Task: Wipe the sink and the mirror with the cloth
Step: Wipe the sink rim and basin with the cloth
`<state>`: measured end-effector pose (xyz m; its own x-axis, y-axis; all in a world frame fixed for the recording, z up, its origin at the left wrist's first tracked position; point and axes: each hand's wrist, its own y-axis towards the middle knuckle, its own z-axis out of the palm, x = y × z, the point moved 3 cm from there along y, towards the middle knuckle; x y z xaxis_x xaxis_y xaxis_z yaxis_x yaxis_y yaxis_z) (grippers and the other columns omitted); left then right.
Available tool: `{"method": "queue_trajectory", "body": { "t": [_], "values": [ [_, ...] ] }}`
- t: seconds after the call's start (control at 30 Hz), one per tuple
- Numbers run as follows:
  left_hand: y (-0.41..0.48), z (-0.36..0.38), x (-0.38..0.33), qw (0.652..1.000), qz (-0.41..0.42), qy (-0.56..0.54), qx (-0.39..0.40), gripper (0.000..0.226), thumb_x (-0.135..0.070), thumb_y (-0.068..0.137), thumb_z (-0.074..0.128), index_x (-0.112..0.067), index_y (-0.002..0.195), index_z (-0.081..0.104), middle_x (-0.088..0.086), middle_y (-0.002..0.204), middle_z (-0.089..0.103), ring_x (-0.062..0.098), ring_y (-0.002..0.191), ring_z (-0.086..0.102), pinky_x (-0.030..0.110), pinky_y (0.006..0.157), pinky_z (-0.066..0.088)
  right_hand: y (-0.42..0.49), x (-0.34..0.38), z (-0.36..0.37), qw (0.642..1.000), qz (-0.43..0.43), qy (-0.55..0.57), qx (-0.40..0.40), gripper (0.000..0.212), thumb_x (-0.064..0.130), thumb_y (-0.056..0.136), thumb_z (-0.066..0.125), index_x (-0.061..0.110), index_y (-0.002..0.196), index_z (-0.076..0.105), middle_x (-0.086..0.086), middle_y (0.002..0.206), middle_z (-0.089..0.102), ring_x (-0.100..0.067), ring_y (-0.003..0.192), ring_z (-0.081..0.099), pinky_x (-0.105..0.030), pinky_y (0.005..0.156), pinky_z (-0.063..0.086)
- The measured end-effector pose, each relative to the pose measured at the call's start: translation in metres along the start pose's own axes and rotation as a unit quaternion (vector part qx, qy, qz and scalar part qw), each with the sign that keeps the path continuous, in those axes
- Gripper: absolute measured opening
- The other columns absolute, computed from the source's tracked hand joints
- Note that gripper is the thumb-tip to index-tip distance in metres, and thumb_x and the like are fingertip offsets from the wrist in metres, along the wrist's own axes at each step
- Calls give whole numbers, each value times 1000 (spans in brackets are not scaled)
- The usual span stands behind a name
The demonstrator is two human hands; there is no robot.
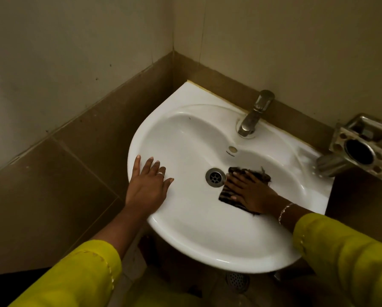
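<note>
Wall [75,63]: tiled, filled the upper half of the frame, meeting in a corner at top centre.
Sink [196,229]: white, fixed in that corner, took up the middle of the frame.
Left hand [146,185]: lay flat on the sink's left rim, fingers straight and spread, holding nothing.
Right hand [249,191]: lay palm down in the bowl, right of centre, fingers straight, pressing on the cloth without curling round it.
Cloth [226,197]: dark, striped, flat on the bowl under the right hand, its edges showing above and below the fingers, just right of the drain.
Tap [254,114]: metal, stood at the sink's back edge.
Drain [215,177]: metal, at the bowl's centre.
</note>
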<state>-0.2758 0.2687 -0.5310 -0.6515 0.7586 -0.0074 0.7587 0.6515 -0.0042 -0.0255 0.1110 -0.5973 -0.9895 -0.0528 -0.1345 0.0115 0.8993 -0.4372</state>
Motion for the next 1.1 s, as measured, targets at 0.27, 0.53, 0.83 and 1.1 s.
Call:
{"method": "queue_trajectory", "body": {
  "t": [0.27,0.53,0.83,1.1],
  "values": [
    [2,4,1,1000,-7,3,-4,55,-40,88,29,-3,101,67,16,111,67,31,115,55,42,109,0,54,-9,-23,999,-13,-39,-15,62,40,99,9,8,128,52,-7,133,55,-22,124,51,-31,115,-1],
    [2,5,1,1000,-9,4,-14,55,-40,89,28,-4,105,66,16,115,65,30,118,52,45,109,4,106,52,-45,976,119,141,-116,65,43,92,14,6,136,43,-15,142,44,-32,132,39,-45,113,20],
    [1,4,1,1000,-12,-1,-21,54,-40,89,28,-5,105,66,15,114,66,30,117,54,44,109,4,117,88,-56,932,168,308,-91,69,54,95,20,17,148,-4,-13,156,-13,-32,143,-13,-54,112,-7],
    [0,1,0,999,-11,-2,-32,52,-37,87,30,-3,99,68,16,108,68,31,112,57,45,108,9,73,123,-39,950,27,307,-54,117,84,48,-28,26,147,-6,-3,155,-18,-20,141,-20,-47,112,-9]
  ]
}}
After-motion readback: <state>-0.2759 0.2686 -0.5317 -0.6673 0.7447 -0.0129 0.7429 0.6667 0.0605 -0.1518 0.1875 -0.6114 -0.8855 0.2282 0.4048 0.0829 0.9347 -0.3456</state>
